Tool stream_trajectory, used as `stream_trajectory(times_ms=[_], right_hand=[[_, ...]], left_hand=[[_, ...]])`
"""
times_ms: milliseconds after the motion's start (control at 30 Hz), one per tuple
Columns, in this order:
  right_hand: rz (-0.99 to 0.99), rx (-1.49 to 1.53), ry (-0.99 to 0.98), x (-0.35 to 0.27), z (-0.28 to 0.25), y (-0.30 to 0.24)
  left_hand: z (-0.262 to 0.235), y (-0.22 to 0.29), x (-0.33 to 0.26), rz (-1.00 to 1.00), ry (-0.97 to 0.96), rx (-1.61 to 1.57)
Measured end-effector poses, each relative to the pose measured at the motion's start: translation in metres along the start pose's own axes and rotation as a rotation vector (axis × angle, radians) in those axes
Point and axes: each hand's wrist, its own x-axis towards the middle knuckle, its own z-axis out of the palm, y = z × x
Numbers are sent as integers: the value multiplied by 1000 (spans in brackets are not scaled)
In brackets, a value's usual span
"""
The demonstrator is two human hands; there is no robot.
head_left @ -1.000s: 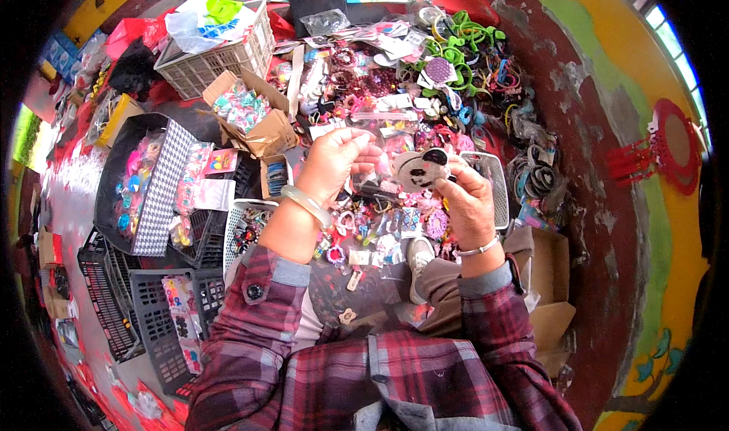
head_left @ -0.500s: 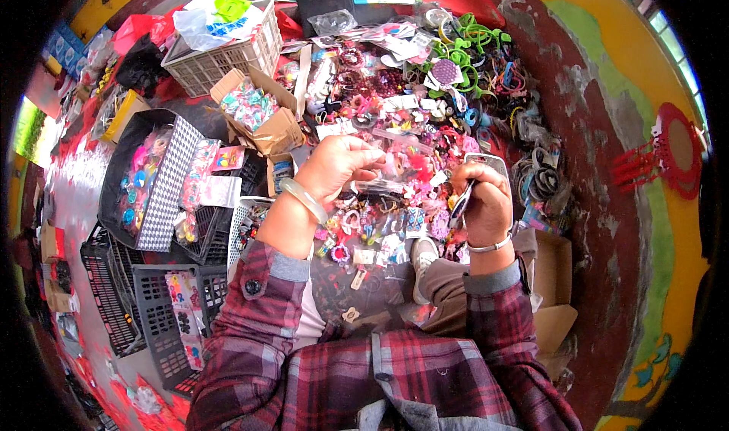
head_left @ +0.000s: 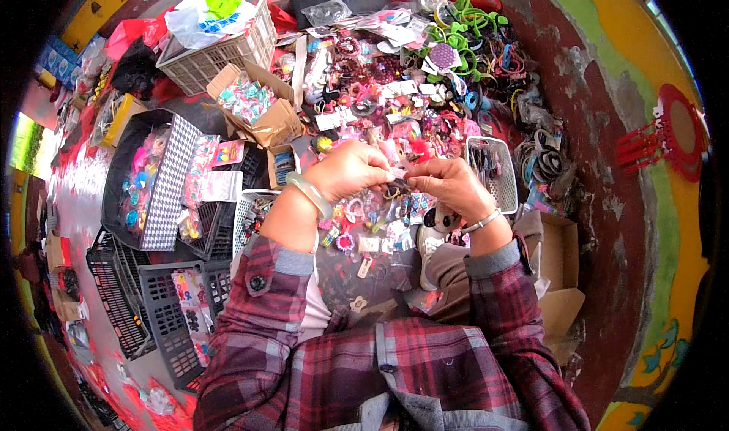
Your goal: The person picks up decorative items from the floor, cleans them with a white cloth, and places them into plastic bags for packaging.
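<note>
Over a heap of small hair accessories [head_left: 380,104], my hands meet fingertip to fingertip. My left hand [head_left: 351,174], with a pale bangle at its wrist, pinches a small pale pink piece [head_left: 398,172]; its exact kind is too small to make out. From the other side, my right hand [head_left: 449,186] has its thumb and forefinger closed at that same piece. A dark, rounded item [head_left: 442,218] shows just below my right hand; whether its lower fingers hold it I cannot tell. Beside that hand stands a white basket [head_left: 515,195] with small dark things inside.
To the left are a cardboard box [head_left: 281,127] of wrapped pieces, a houndstooth-sided bin [head_left: 165,195] and black plastic crates [head_left: 163,309]. A beige crate [head_left: 194,70] stands farther back. Green headbands [head_left: 474,21] lie at the far right, near a painted wall [head_left: 607,127].
My right hand has moved left from the white basket to meet my left hand, uncovering the basket. My left hand has shifted slightly right and down.
</note>
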Motion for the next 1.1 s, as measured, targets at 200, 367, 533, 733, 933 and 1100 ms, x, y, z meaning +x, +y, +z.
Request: stream_trajectory(times_ms=[200,367,533,733,933,1100], right_hand=[[-18,301,-89,-7,2,-11],[26,299,-40,-8,5,-8],[-60,194,106,-3,8,-1],[-172,57,175,-3,13,-4],[-110,135,202,-5,13,-7],[-171,92,212,-1,20,-1]], left_hand=[[4,12,-1,165,-18,-93],[13,33,-7,22,3,-79],[14,26,-3,10,25,-123],[12,13,1,91,43,-171],[12,15,3,77,88,-110],[17,0,9,201,283,178]])
